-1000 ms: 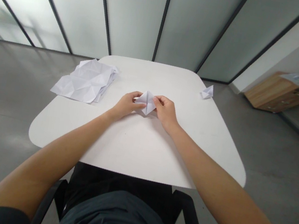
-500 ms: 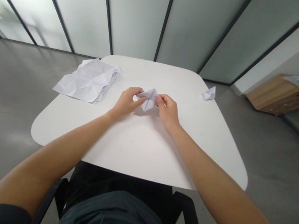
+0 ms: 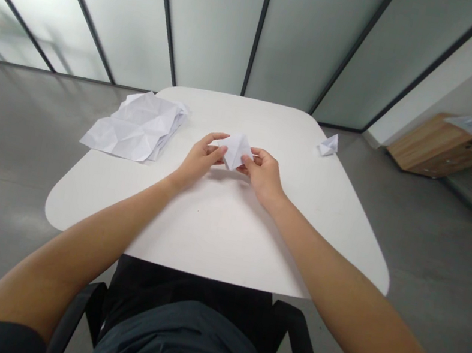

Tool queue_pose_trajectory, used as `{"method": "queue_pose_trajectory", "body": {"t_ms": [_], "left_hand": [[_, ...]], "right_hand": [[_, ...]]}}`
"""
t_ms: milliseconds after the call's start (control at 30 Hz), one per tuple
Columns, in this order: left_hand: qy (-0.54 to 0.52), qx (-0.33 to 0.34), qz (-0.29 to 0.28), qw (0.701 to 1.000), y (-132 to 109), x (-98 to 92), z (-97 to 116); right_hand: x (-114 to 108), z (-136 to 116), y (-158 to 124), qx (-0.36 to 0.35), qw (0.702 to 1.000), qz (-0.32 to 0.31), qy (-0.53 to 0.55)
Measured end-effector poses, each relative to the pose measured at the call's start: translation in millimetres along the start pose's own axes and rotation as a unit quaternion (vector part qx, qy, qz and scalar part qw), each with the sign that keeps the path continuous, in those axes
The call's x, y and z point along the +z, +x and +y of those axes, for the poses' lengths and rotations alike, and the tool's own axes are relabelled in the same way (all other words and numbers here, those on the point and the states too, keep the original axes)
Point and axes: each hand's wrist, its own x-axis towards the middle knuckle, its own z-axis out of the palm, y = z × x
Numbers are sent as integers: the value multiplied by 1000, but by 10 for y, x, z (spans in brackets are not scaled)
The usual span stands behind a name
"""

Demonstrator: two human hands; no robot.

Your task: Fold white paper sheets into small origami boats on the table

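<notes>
Here, the folded white paper [image 3: 235,151] is pinched from both sides by the left hand [image 3: 199,161] and right hand [image 3: 263,176], above the middle of the white counter [image 3: 215,240]; uneven squeezing could crease or tear it, each hand angled inward and curled over its edge

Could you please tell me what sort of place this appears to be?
Probably an office or meeting room: frosted glass partitions in dark frames, a white rounded table, and a wooden cabinet.
</notes>
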Motion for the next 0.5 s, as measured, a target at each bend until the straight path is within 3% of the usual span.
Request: {"method": "queue_pose_trajectory", "body": {"t_ms": [133, 300, 500], "left_hand": [[-24, -10, -12, 1000, -29, 19, 63], [33, 3, -10, 999, 20, 9, -30], [147, 66, 64, 985, 59, -47, -95]], "right_hand": [[-26, -36, 3, 36, 998, 42, 31], [0, -25, -40, 23, 999, 10, 28], [126, -53, -130, 28, 999, -27, 32]]}}
